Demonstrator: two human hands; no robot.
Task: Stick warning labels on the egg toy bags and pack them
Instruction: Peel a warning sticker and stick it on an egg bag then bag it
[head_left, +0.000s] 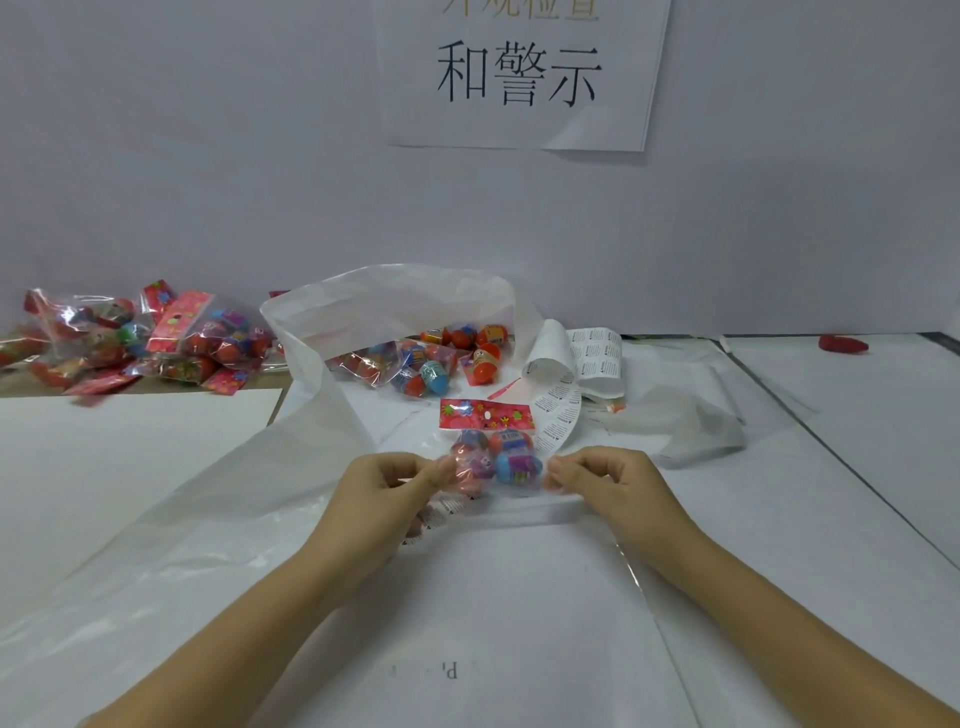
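Centre frame: left hand (387, 480) and right hand (602, 478) each pinch side edge of clear plastic egg toy bag with red flowered header card (491, 452), fingers curled on film. Curled white sheet of printed warning labels (558, 415) just beside it, to right. Several filled bags (415, 364) lie inside big translucent white packing bag (395, 299), likely done. Heap of bags (145, 338) upper left probably waiting. Task seems midway

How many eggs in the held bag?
4 in the bag: two eggs under its red header, a pink egg by the left hand, a blue egg by the right hand; others may hide.
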